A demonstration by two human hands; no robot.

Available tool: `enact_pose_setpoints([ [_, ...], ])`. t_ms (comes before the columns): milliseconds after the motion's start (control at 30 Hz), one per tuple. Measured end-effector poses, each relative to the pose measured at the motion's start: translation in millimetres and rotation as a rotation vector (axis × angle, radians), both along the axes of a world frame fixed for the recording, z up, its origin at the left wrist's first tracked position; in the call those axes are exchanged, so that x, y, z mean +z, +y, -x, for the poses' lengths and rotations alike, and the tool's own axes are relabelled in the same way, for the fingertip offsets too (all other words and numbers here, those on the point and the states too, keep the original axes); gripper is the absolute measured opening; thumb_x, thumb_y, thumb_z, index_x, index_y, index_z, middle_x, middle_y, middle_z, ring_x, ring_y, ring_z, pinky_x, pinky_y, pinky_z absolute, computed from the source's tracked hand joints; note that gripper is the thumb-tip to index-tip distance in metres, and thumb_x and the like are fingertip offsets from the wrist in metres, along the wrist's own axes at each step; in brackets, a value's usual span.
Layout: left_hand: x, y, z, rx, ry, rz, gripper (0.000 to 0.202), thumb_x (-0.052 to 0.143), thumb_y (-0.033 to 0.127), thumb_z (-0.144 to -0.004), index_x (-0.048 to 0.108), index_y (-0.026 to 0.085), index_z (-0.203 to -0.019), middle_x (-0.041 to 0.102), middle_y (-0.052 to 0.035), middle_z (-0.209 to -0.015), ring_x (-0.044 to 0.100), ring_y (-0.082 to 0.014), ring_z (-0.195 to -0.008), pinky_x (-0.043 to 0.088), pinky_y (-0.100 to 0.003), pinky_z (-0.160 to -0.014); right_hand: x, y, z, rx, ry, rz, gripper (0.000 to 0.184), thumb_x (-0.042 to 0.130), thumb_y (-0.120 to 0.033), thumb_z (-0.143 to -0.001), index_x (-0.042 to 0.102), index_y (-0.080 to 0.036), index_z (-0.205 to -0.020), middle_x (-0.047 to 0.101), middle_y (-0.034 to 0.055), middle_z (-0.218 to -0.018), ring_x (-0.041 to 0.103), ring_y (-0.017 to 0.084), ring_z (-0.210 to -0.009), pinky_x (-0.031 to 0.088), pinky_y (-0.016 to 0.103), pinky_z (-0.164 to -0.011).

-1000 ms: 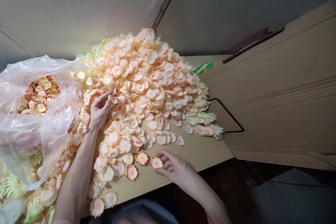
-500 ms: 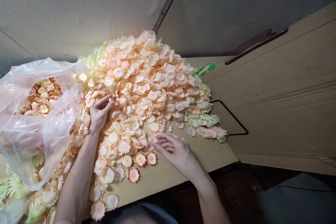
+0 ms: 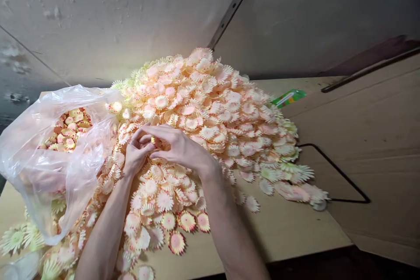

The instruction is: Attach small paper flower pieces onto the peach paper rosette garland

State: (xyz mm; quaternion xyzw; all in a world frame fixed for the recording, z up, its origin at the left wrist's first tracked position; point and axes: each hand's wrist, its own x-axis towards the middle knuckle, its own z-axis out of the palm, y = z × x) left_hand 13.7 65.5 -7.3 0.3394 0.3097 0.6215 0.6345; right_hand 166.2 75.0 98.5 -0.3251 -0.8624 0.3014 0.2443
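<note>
A large heap of pale pink and cream artificial flower petal discs (image 3: pixel 197 109) with fringed edges covers the table. In front of the heap, my left hand (image 3: pixel 136 151) pinches a small yellow-and-red petal piece (image 3: pixel 153 140) between thumb and fingers; most of it is hidden. My right hand (image 3: pixel 180 146) arches over from the right, its thumb and fingers apart around that piece. Its fingertips overlap the left hand's, and I cannot tell whether they touch. Several darker-edged petal discs (image 3: pixel 187 221) lie flat near the front edge.
An open clear plastic bag (image 3: pixel 78 170) at left holds smaller red-edged petal discs. A green packet (image 3: pixel 290 97) lies behind the heap. On the right stand a cardboard sheet (image 3: pixel 370 140) and a bent black rod (image 3: pixel 348 175). A wall with a metal bracket (image 3: pixel 229 15) is behind.
My right hand has moved left and up from the heap's front edge to my left hand. My left hand keeps its pinch. The view has shifted left.
</note>
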Motion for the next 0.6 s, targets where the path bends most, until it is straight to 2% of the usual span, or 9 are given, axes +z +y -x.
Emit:
enact_pose_setpoints([
  [100, 2.3, -1.2, -0.2, 0.068, 0.007, 0.024, 0.071, 0.088, 0.044, -0.056, 0.062, 0.03, -0.121, 0.07, -0.0027, -0.098, 0.063, -0.0093, -0.064, 0.051, -0.019, -0.055, -2.9, 7.9, 3.8, 0.017, 0.017, 0.035, 0.037, 0.067, -0.016, -0.083, 0.068, -0.022, -0.119, 0.071, 0.0047, -0.117, 0.066, 0.02, -0.109, 0.052, 0.038, -0.098],
  [233, 2.0, -0.3, -0.1, 0.043, -0.005, 0.018, 0.058, 0.076, 0.055, -0.069, 0.06, 0.026, -0.117, 0.067, -0.0062, -0.103, 0.068, -0.0152, -0.08, 0.056, -0.026, -0.067, -7.5, 12.9, -2.3, -0.082, 0.061, 0.028, 0.033, 0.066, -0.019, -0.083, 0.071, -0.019, -0.115, 0.074, 0.0047, -0.108, 0.069, 0.02, -0.098, 0.055, 0.033, -0.086],
  [400, 2.3, 0.6, -1.7, 0.009, -0.029, 0.009, 0.044, 0.076, 0.046, -0.073, 0.063, 0.025, -0.109, 0.065, -0.0028, -0.098, 0.068, -0.0149, -0.084, 0.06, -0.031, -0.077, -9.2, 18.5, -7.7, -0.146, 0.053, 0.007, 0.025, 0.061, -0.025, -0.088, 0.073, -0.017, -0.107, 0.075, 0.0039, -0.093, 0.069, 0.016, -0.079, 0.053, 0.027, -0.071],
  [500, 2.0, 0.3, -2.3, 0.013, -0.045, 0.008, 0.04, 0.076, 0.043, -0.074, 0.064, 0.024, -0.107, 0.066, -0.0022, -0.1, 0.068, -0.0135, -0.084, 0.06, -0.032, -0.081, -7.5, 20.0, -7.3, -0.141, 0.024, 0.007, 0.022, 0.058, -0.025, -0.09, 0.074, -0.015, -0.102, 0.075, 0.0047, -0.088, 0.068, 0.016, -0.075, 0.051, 0.027, -0.069],
  [600, 1.3, -0.3, -3.1, 0.021, -0.056, 0.035, 0.037, 0.078, 0.04, -0.073, 0.067, 0.022, -0.104, 0.069, -0.0026, -0.101, 0.069, -0.0134, -0.081, 0.061, -0.031, -0.079, -5.8, 18.6, -5.6, -0.094, -0.018, 0.075, 0.026, 0.053, -0.018, -0.09, 0.072, -0.018, -0.108, 0.075, 0.0046, -0.092, 0.068, 0.015, -0.079, 0.052, 0.026, -0.071],
])
